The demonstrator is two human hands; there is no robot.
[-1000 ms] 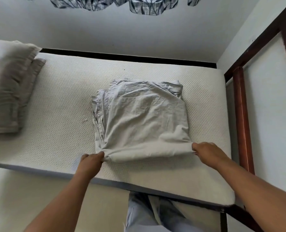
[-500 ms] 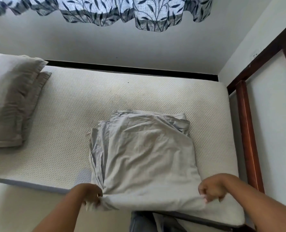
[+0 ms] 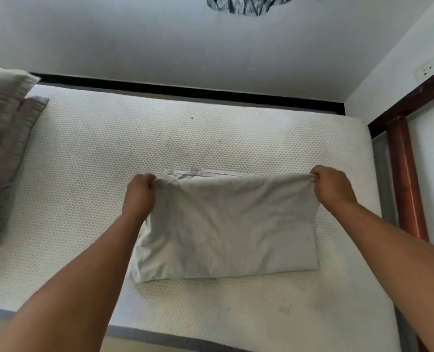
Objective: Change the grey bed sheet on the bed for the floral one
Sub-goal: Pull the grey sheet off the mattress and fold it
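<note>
On the mattress (image 3: 211, 138), right of its middle, the grey bed sheet (image 3: 226, 229) now lies as a wide, shallow rectangle. Half a second ago it was a deeper, nearly square bundle reaching the mattress's near edge, with both hands gripping its near corners there. That near edge has since been carried up and over, so the sheet is doubled on itself and its fold faces the mattress's near side. A strip of bare mattress shows in front of it.

The left hand (image 3: 141, 185) is curled tight on the upper layer's far left corner, cloth bunched between thumb and fingers. The right hand (image 3: 331, 185) pinches the far right corner the same way, knuckles up. The edge between them is drawn nearly straight, and a thin band of the lower layers shows just beyond it.

A grey pillow (image 3: 2, 148) rests on the mattress's left end, well apart from the sheet. The wooden bed frame (image 3: 404, 184) stands along the mattress's right end.
</note>
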